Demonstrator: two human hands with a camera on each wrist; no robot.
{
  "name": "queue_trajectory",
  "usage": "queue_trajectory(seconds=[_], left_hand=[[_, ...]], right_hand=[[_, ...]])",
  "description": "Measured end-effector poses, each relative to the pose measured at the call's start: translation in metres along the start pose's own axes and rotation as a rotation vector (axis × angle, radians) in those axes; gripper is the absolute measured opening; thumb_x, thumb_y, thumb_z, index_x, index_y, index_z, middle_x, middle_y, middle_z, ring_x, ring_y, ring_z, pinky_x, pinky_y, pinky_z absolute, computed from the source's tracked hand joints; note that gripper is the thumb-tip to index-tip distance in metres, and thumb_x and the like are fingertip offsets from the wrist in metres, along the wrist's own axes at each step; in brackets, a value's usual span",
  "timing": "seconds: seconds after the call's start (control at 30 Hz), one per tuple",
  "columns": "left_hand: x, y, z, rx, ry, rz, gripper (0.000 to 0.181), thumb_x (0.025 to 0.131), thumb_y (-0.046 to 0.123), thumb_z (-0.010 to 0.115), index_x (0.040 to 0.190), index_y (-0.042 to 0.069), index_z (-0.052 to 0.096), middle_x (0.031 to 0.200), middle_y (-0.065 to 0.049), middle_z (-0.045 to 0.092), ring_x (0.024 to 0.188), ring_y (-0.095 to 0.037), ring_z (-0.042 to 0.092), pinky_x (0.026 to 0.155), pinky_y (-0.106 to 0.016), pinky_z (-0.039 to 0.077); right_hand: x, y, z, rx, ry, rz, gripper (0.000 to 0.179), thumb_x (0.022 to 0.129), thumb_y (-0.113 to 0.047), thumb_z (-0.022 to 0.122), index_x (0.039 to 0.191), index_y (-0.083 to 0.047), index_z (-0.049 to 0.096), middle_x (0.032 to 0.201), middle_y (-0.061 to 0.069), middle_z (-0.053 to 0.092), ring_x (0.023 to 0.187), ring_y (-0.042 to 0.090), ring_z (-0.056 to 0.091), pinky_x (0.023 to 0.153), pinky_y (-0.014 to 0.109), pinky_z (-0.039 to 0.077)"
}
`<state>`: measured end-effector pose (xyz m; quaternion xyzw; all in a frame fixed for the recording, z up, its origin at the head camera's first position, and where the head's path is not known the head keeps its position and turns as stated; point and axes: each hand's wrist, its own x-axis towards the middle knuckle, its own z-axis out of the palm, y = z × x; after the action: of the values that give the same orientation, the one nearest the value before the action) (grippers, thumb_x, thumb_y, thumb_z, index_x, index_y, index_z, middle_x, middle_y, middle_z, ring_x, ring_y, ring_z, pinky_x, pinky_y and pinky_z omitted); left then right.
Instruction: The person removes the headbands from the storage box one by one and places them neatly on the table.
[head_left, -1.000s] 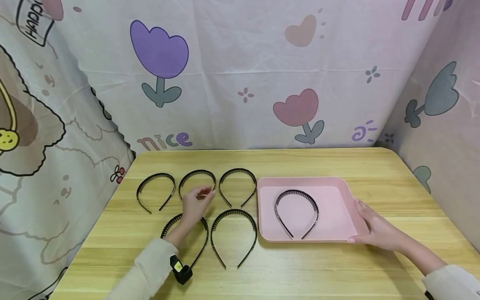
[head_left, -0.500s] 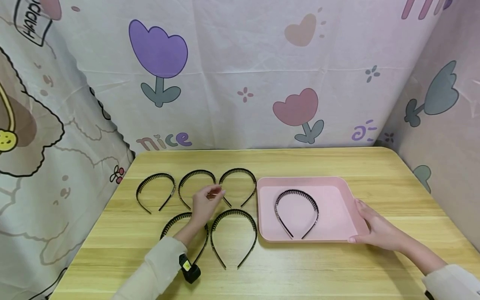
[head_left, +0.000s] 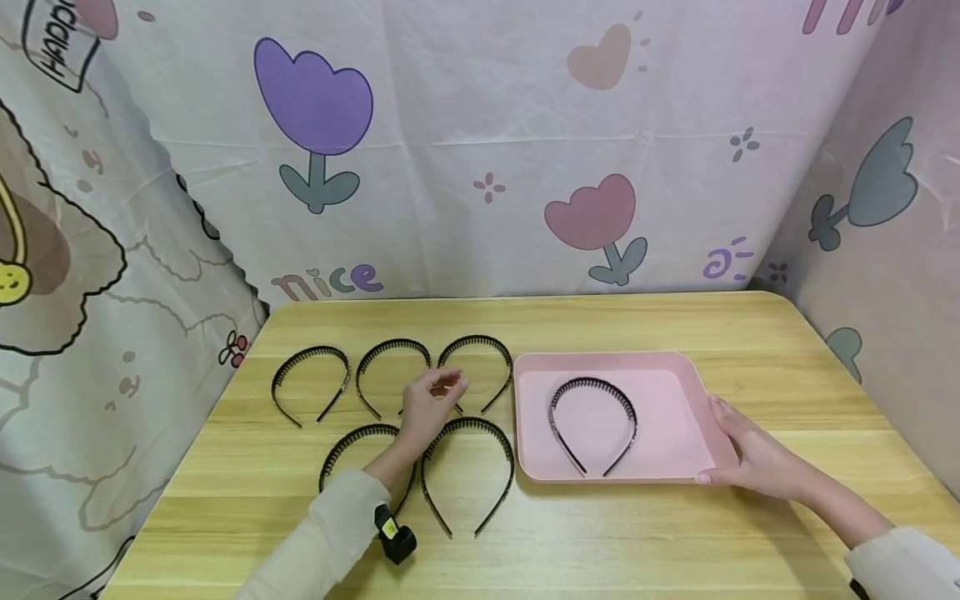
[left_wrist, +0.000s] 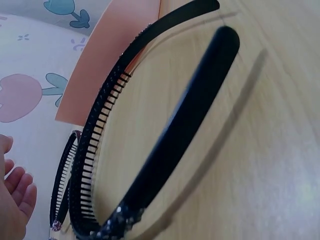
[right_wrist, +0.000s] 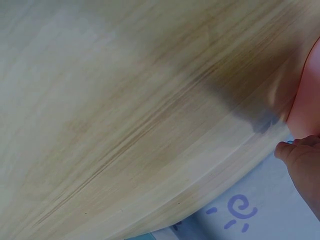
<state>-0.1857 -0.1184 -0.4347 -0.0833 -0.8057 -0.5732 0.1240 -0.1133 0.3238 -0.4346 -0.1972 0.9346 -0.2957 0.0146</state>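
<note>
My left hand (head_left: 427, 408) hovers over the headbands on the table, its fingers loosely bent. Nothing shows in the left hand (left_wrist: 15, 200) in the left wrist view. Beneath and beyond it lie a back-middle headband (head_left: 372, 358) and a back-right headband (head_left: 506, 358). A front-right headband (head_left: 512, 467) is partly covered by the hand, and a front-left headband (head_left: 324, 458) by the forearm. My right hand (head_left: 761, 458) holds the right side of a pink tray (head_left: 675, 467), thumb at its front corner. One black toothed headband (head_left: 635, 417) lies in the tray.
Another headband (head_left: 277, 375) rests at the back left of the wooden table (head_left: 600, 542). A patterned cloth (head_left: 450, 167) hangs behind the table and along both sides. A black wrist camera (head_left: 397, 542) sits at the left sleeve.
My left hand has moved rightward, from above the back-middle headband towards the back-right one. My right hand and the tray stay where they were.
</note>
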Motion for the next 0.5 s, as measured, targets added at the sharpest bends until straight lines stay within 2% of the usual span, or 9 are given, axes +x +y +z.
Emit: queue_trajectory(seconds=[0.13, 0.5], left_hand=[[0.001, 0.000, 0.005, 0.003, -0.001, 0.016, 0.027, 0.082, 0.011, 0.070, 0.102, -0.006, 0.065, 0.095, -0.019, 0.067, 0.082, -0.027, 0.065, 0.069, -0.015, 0.051], [0.003, 0.005, 0.021, -0.029, -0.025, 0.001, 0.027, 0.081, 0.009, 0.070, 0.102, -0.007, 0.065, 0.097, -0.020, 0.067, 0.086, -0.031, 0.065, 0.073, -0.023, 0.055]], right_hand=[[0.000, -0.001, -0.001, 0.005, -0.008, 0.011, 0.111, 0.067, -0.026, 0.081, 0.140, 0.017, 0.011, 0.141, 0.044, 0.015, 0.130, 0.059, 0.014, 0.093, -0.007, -0.003], [0.000, -0.001, -0.001, 0.003, -0.011, 0.008, 0.111, 0.066, -0.026, 0.082, 0.139, 0.019, 0.011, 0.140, 0.045, 0.016, 0.130, 0.060, 0.015, 0.093, -0.007, -0.003]])
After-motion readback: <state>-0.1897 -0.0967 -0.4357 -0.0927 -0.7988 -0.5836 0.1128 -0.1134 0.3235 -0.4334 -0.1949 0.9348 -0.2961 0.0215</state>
